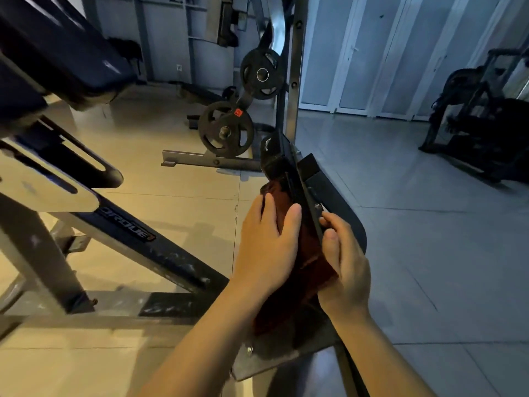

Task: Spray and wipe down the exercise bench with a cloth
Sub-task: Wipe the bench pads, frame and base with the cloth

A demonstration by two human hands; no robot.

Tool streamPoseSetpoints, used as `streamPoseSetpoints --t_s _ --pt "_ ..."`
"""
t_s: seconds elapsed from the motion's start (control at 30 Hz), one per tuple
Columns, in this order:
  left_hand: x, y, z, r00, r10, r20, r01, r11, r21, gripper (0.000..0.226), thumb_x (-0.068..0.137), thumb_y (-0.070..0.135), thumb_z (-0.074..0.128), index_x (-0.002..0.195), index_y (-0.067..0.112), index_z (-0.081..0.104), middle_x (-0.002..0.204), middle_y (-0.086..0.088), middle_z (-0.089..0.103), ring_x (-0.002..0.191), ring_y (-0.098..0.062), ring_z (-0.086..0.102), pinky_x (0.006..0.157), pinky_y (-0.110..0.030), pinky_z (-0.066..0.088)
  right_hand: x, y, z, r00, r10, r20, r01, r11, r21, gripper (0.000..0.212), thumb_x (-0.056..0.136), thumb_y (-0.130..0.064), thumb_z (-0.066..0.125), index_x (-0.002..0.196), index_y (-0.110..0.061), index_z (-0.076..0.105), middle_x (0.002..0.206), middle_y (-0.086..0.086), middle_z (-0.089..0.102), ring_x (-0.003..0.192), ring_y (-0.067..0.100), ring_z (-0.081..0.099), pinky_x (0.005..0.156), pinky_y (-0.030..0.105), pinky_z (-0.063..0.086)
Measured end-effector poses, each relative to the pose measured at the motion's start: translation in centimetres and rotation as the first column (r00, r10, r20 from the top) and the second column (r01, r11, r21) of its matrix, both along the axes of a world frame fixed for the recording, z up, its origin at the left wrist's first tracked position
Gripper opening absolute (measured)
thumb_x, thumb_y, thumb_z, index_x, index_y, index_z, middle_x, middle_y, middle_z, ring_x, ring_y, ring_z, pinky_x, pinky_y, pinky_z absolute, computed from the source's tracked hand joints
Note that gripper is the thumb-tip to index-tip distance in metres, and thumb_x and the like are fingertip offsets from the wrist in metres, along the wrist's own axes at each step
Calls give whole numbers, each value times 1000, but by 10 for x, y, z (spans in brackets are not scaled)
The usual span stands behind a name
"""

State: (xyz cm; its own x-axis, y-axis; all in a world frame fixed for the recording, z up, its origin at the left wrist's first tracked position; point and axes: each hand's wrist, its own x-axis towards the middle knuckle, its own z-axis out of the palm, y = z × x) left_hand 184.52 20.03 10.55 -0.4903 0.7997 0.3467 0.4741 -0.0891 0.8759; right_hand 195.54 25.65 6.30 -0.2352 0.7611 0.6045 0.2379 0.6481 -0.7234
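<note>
Left grip [267,242]: palm flat, fingers straight, pressing the dark red cloth [307,265] against the side of a narrow black pad [282,159] on the exercise bench; holds nothing curled. Right grip [345,259]: fingers curled round the pad's far edge w/ thumb lying along the near face, touching the cloth's right edge, so it's clamped on the pad. Cloth is sandwiched between the two hands, draped down the pad from approx. its middle to the lower end, above a grey metal base plate [289,356] w/ a bolt head near its left corner. Pad runs tilted, up and away from the hands toward a steel upright [292,81].

Left of the hands: the bench frame [137,239], dark sloped beam w/ lettering, and a padded black seat [57,53] at top left. Beyond the pad, two black weight plates [226,128] hang on a rack, one above the other. Tiled floor [415,224] all round; more dark gym equipment [481,124] at the far right, well apart.
</note>
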Motion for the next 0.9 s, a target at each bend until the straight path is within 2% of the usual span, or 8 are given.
streamPoseSetpoints --t_s 0.13,0.27,0.4,0.5,0.57,0.63,0.73,0.9 --pt "10 -12 11 999 4 50 2 995 -101 60 73 79 51 116 37 49 108 14 55 97 -5 56 80 -25 49 2 0 -1 1000 21 2 -21 1000 -10 61 96 -62 20 130 -25 52 120 -8 63 107 10 62 82 28 56" --pt "11 0 17 988 149 42 -141 977 -160 24 93 49 49 106 28 53 98 8 58 86 -6 54 70 -24 38 1 0 0 1000 17 -5 -17 1000 -7 56 97 -53 23 129 -19 53 116 -7 64 103 5 61 77 12 51" --pt "6 -6 14 928 201 315 -179 979 -96 26 103 35 37 89 28 58 84 4 61 79 -6 58 71 -25 42 0 -1 0 1000 -6 -16 6 1000 -20 59 96 -54 22 131 -18 54 117 -7 63 103 8 61 78 21 53" --pt "-3 -6 24 852 127 507 -109 992 -65 33 102 45 34 90 28 59 92 -1 66 88 -15 63 83 -34 47 -2 -1 -2 999 -35 -38 35 999 11 56 96 -51 24 130 -19 56 116 -13 61 102 -4 58 79 6 46" --pt "-13 9 31 916 114 385 -96 993 -68 35 103 47 31 93 27 59 97 -1 64 92 -15 61 84 -35 46 -4 1 -3 998 -48 -43 50 998 30 53 97 -48 26 128 -19 57 115 -14 62 100 -8 56 79 2 43" --pt "-25 31 35 972 49 228 -23 993 -115 37 103 45 28 116 27 58 118 0 62 111 -16 57 99 -39 42 -5 1 -5 997 -60 -44 62 998 34 52 98 -46 27 128 -17 59 114 -12 63 101 -4 58 79 2 44" --pt "-39 54 37 992 -103 78 117 971 -206 48 105 34 29 151 23 30 158 4 27 146 -16 21 120 -42 17 -5 2 -4 996 -67 -58 70 996 50 52 97 -45 27 127 -16 59 115 -11 64 102 -2 59 81 4 45" --pt "-42 51 23 989 -140 49 147 974 -171 52 104 34 29 154 25 21 161 9 16 147 -10 14 121 -33 10 -3 1 -3 998 -42 -43 43 999 24 52 95 -49 27 126 -22 58 113 -22 59 102 -8 56 78 3 44"
